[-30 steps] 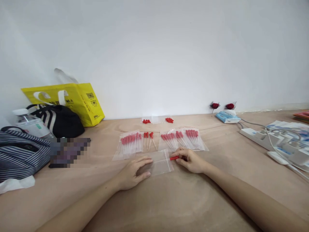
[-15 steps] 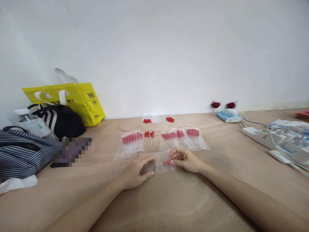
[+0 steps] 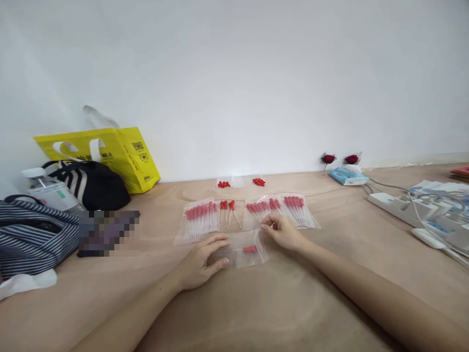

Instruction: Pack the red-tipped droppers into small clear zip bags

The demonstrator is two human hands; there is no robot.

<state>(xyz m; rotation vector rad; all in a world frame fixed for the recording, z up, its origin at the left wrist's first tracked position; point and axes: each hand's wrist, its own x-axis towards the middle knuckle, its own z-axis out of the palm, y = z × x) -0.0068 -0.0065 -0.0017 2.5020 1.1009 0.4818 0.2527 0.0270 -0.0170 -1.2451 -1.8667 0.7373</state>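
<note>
Had the left hand (image 3: 201,264) over the left end of the clear pouch (image 3: 247,260), with thumb and fingers apart in a loose curve, not closed on anything. Could not tell whether pressing the plastic down. Had the right hand (image 3: 281,231) just beside the far right corner of the pouch, with thumb and fingertips bent close together. Could not tell whether gripping anything there, nor whether touching the pouch.

Saw 1 dropper (image 3: 250,249) lying flat inside the pouch, with the red bulb toward the right end and the thin tube running left, toward the left hand.

Just beyond the pouch, saw a filled left pack (image 3: 181,237), a few brighter droppers (image 3: 222,215) and, to the right, overlapping filled right packs (image 3: 309,223), partly behind the right hand. Farther beyond the pouch, near the wall (image 3: 234,98), saw a left cluster (image 3: 223,184) and a right cluster (image 3: 258,182) of red bulbs.

Well right of the pouch, saw a power strip (image 3: 384,201), cables (image 3: 389,187), papers (image 3: 423,187), tissues (image 3: 346,177) and 2 roses (image 3: 329,159).

Well left of the pouch, saw a yellow bag (image 3: 122,146), a black bag (image 3: 104,183), a bottle (image 3: 60,195), a striped bag (image 3: 40,237) and a pixelated item (image 3: 110,232), too masked to name. Noted a brown table (image 3: 234,313) under the pouch.
</note>
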